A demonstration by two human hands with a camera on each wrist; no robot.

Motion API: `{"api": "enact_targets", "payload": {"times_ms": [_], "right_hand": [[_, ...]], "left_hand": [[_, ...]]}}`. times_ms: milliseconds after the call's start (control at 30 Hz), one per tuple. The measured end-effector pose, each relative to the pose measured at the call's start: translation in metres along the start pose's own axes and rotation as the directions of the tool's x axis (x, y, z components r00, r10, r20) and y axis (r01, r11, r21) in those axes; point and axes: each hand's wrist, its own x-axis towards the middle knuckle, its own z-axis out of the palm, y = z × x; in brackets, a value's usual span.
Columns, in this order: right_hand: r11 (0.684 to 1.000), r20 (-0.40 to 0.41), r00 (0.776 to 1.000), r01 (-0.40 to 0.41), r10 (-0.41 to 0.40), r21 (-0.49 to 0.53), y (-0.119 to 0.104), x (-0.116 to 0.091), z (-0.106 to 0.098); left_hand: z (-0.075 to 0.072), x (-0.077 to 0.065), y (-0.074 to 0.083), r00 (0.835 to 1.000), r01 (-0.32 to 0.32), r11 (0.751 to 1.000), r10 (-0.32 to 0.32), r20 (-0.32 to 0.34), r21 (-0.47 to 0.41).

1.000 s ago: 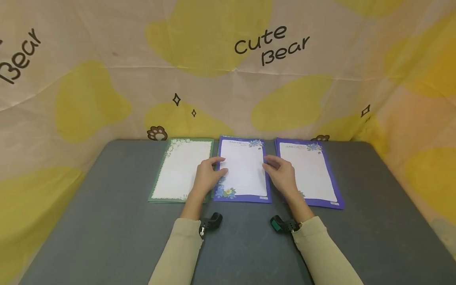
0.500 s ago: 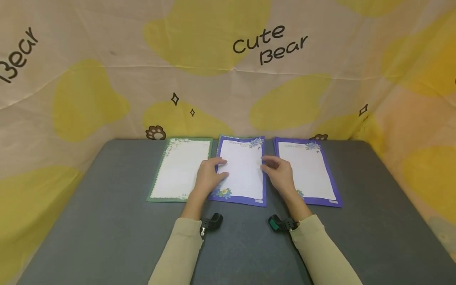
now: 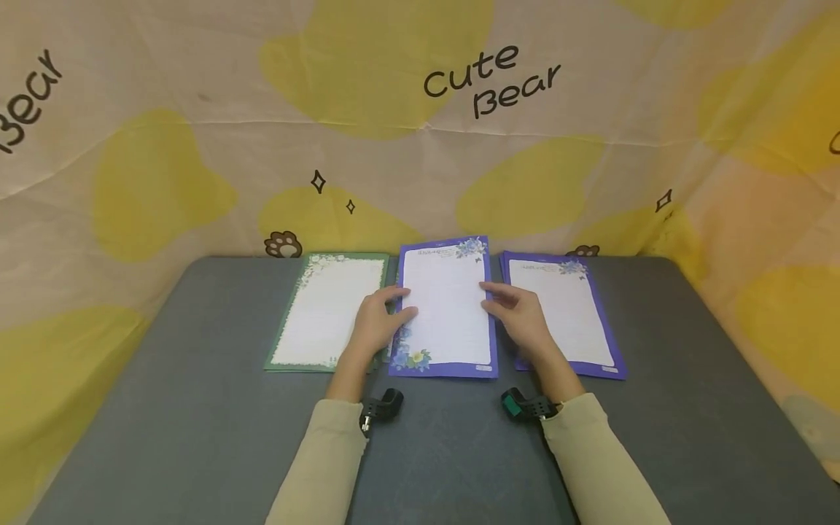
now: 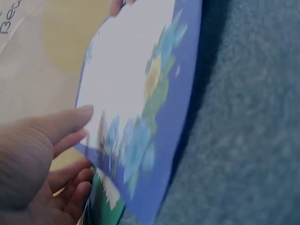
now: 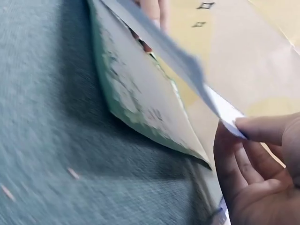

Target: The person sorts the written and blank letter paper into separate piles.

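Both hands hold one purple-bordered sheet of paper [image 3: 446, 313] with blue flowers, at the middle of the table. My left hand [image 3: 372, 324] pinches its left edge, thumb on top and fingers beneath. At the opposite edge, my right hand [image 3: 521, 317] pinches the paper between thumb and fingers. The sheet is raised and bowed in the left wrist view. Below it, in the right wrist view, lies a green-bordered sheet [image 5: 145, 93], mostly covered from above in the head view.
A green-bordered stack of paper [image 3: 324, 313] lies to the left, partly behind my left hand. On the right is a purple-bordered stack [image 3: 571, 313]. The grey table [image 3: 446, 459] meets a printed cloth [image 3: 367, 160] at its back edge.
The held sheet shifted and tilted slightly half a second ago; now it is straighter and higher, its top edge past the table's back edge. Both hands keep hold of its sides.
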Motion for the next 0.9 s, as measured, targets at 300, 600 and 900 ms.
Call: {"api": "enact_targets", "payload": {"times_ms": [300, 600, 900], "right_hand": [[0.996, 0.034, 0.997, -0.070, 0.069, 0.058, 0.002, -0.002, -0.012], [0.998, 0.032, 0.998, -0.054, 0.055, -0.016, 0.001, -0.006, -0.034], [0.998, -0.018, 0.998, -0.057, 0.057, 0.017, 0.002, -0.009, -0.060]], "left_hand": [[-0.008, -0.002, 0.000, 0.997, -0.041, 0.992, 0.048, 0.060, -0.121], [-0.008, -0.003, 0.016, 0.993, -0.057, 0.971, 0.079, 0.089, -0.232], [0.011, -0.002, 0.042, 0.994, -0.070, 0.953, 0.092, 0.060, -0.295]]}}
